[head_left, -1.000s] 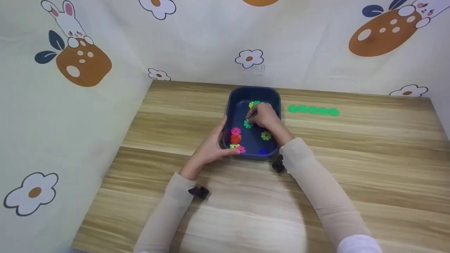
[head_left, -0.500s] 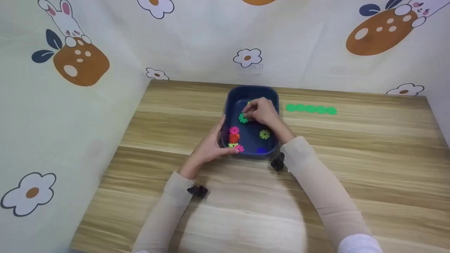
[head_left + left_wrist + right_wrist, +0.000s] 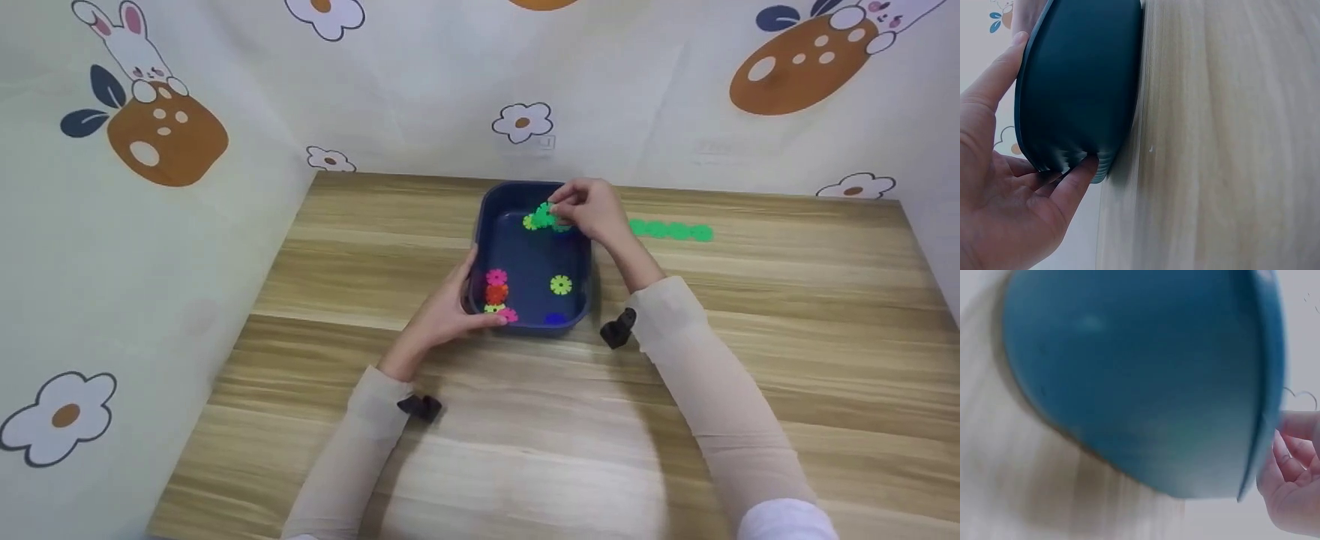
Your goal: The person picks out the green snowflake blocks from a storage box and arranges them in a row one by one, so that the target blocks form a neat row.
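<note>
A dark blue rectangular plastic bin stands on the wooden table. My left hand grips its near left corner, with the thumb over the rim and fingers against the outer wall, as the left wrist view shows on the bin. Over the bin's far right part, my right hand pinches a green notched plastic disc between thumb and fingertips. Behind it lies a yellow-green disc. The bin wall hides the held disc in the right wrist view, where my right hand shows past the rim.
Pink, orange-red and other discs lie along the bin's left side. A yellow-green disc and a blue one are to the right. A row of joined green discs lies on the table, right of the bin.
My right hand has lifted the green disc from the middle of the bin and moved it back and to the right. My left hand has stayed on the bin.
</note>
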Tool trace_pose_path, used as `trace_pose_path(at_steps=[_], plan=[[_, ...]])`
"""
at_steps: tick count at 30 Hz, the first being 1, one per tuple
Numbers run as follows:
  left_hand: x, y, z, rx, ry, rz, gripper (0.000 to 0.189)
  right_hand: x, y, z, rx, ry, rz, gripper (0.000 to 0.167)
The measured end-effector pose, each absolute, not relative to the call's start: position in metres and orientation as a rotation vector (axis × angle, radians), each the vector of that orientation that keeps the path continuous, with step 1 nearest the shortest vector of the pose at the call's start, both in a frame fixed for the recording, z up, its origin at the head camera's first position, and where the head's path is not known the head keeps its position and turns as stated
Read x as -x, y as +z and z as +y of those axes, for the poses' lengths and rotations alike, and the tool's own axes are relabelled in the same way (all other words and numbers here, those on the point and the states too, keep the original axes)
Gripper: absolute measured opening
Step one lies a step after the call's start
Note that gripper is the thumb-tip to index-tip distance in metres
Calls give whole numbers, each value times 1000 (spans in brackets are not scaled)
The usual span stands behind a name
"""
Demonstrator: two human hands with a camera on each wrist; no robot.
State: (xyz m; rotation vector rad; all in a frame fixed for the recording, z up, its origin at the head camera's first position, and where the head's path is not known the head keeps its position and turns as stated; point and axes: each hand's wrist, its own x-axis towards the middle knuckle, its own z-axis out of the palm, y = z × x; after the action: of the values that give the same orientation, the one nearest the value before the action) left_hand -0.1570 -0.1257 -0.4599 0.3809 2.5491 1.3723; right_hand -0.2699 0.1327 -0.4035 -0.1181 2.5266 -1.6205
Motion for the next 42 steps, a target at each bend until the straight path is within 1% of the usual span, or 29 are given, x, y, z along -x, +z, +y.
trace_pose_path(at_steps=[10,17,26,32,37,42], plan=[[158,-460,-125,-382,1370,2555,121,275,-393,187,-6,-1788,2540,18],[159,-460,-125,-384,1374,2561,118,274,-394,231,-119,-1852,2547,15],[158,-460,-124,-385,1369,2551,121,272,-409,287,-302,-1894,2515,21],[158,-459,-124,-379,1360,2546,122,268,-422,314,-420,-1838,2542,18],[158,-459,-124,-361,1360,2547,121,264,-431,330,-512,-1778,2571,18],[158,-460,-124,-376,1345,2562,120,262,-440,343,-628,-1685,2572,15]])
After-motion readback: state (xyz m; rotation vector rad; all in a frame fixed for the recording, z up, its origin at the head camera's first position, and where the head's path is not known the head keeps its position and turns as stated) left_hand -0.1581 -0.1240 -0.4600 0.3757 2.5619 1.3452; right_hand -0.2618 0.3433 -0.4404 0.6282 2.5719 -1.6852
